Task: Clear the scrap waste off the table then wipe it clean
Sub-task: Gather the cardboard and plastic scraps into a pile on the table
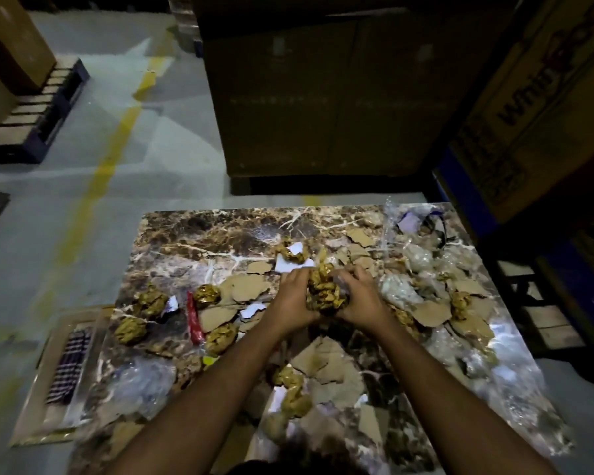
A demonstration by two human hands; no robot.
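The left hand [294,298] and right hand [360,298] are cupped together around a wad of crumpled gold tape [323,293] over the middle of the marble-patterned table [199,234]. To gather well, the person should likely press the wad tight so nothing drops, then sweep in the torn cardboard pieces [244,286] and clear plastic wrap [402,289] scattered around. The big carton [535,108] to the right shows partial lettering, "Whi", the rest unreadable.

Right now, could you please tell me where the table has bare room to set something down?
The far-left corner of the marble table is bare, bordered by the white paper scrap. Crowded elsewhere: cardboard pieces mid-table, clear plastic wrap along the right, gold crumpled wads on the left.
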